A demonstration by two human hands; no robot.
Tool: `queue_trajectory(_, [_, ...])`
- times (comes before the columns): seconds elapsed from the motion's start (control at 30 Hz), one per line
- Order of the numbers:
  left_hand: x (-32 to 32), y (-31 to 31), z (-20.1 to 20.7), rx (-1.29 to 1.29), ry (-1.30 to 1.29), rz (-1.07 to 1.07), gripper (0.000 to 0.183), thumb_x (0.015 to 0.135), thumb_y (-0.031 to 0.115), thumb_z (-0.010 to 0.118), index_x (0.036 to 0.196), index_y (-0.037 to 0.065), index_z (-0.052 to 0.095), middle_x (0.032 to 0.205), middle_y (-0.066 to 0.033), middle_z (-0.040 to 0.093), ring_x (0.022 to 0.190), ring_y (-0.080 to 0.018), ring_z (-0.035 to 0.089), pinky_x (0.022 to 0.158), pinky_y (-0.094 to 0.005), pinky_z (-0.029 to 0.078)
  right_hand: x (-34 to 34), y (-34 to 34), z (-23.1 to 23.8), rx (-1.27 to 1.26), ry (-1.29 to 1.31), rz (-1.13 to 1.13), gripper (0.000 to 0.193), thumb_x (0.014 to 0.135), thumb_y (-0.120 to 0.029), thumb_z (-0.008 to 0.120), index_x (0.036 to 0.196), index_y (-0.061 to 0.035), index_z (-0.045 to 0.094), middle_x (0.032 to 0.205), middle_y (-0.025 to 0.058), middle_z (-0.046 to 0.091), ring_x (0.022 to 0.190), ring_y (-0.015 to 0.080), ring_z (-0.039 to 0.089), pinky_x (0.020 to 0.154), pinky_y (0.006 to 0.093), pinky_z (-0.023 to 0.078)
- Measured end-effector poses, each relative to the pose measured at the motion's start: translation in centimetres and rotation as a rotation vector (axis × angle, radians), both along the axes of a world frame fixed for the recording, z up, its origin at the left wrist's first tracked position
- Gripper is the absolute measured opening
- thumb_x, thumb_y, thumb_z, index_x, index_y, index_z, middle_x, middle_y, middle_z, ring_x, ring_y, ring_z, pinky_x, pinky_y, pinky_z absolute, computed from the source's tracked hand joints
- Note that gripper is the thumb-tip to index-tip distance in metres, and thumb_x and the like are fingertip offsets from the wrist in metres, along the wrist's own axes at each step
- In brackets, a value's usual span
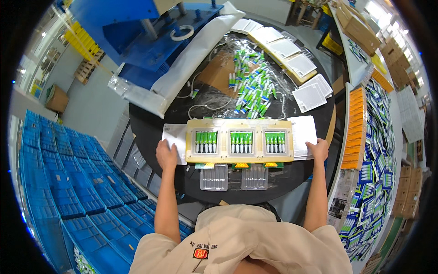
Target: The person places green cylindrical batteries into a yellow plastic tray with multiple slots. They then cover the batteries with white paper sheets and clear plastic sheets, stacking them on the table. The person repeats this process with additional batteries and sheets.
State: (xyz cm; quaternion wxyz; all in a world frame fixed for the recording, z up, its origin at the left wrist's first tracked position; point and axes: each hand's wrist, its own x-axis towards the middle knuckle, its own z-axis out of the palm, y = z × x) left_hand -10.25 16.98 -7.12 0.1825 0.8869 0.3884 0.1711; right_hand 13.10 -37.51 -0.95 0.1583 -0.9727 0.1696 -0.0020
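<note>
A yellow-framed tray lies across the near side of the round black table. Its three clear blister windows each hold several small green-and-white tubes. Beyond the tray's left end, my left hand grips the outer edge of some white cards, thumb over them. At the opposite end, my right hand has its thumb on the edge of another white card stack, with the fingers curled at the side. How many cards each hand pinches is hidden. Two clear plastic blisters lie nearest me.
A loose heap of green tubes spreads behind the tray. White card piles lie at the far right. A blue press stands at the back left. Blue crates fill the left; packaged tubes cover the right-hand bench.
</note>
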Motion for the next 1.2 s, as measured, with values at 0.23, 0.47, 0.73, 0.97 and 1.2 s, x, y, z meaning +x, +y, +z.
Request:
queue_trajectory(0.23, [-1.0,-0.3,-0.2,0.028,-0.186,0.019,0.055,0.084,0.013,0.076,0.136,0.003,0.059,0.132,-0.0226,0.06,0.123,-0.0394,0.056,0.105,-0.0435,0.046,-1.3,1.5,-0.9,-0.03,-0.214,0.011,0.044,0.072,-0.025,0.087,0.107,-0.0025,0.072,0.11,0.0166,0.07,0.103,0.0369,0.068,0.086,0.0489,0.055])
queue_trajectory(0.47, [-5.1,3.9,7.6,-0.416,-0.559,0.123,0.04,0.083,-0.007,0.075,0.122,-0.002,0.068,0.104,-0.011,0.074,0.09,-0.0149,0.07,0.077,-0.0272,0.055,-1.6,-2.2,4.6,0.553,-0.464,0.055,0.027,0.086,-0.008,0.076,0.109,0.0035,0.068,0.103,0.017,0.075,0.09,0.0268,0.072,0.082,0.0378,0.056])
queue_trajectory(0.73, [2.4,-8.9,6.0,-0.816,-0.582,-0.026,0.042,0.085,-0.006,0.074,0.125,0.001,0.063,0.11,-0.0092,0.07,0.095,-0.0154,0.068,0.083,-0.0285,0.055,-7.3,14.7,-1.6,0.857,-0.072,0.214,0.036,0.086,-0.012,0.078,0.115,0.0047,0.066,0.103,0.0174,0.072,0.095,0.0248,0.068,0.088,0.0377,0.053])
queue_trajectory(0.97, [3.6,-11.7,5.4,0.026,-0.25,-0.136,0.064,0.082,0.015,0.078,0.138,0.0,0.053,0.138,-0.0225,0.057,0.13,-0.035,0.053,0.109,-0.0484,0.04,-9.5,10.6,-0.6,0.847,-0.185,0.215,0.039,0.095,-0.019,0.07,0.124,0.0059,0.061,0.114,0.0177,0.069,0.104,0.0253,0.065,0.092,0.0377,0.051])
queue_trajectory(1.2, [5.7,-22.2,5.6,0.153,0.077,-1.025,0.093,0.081,0.048,0.079,0.151,-0.002,0.041,0.16,-0.0251,0.033,0.151,-0.0414,0.027,0.122,-0.06,0.021,-7.0,4.0,-0.6,0.719,-0.146,0.285,0.057,0.085,0.0,0.073,0.138,0.006,0.055,0.127,0.0216,0.067,0.115,0.0275,0.066,0.1,0.0346,0.049])
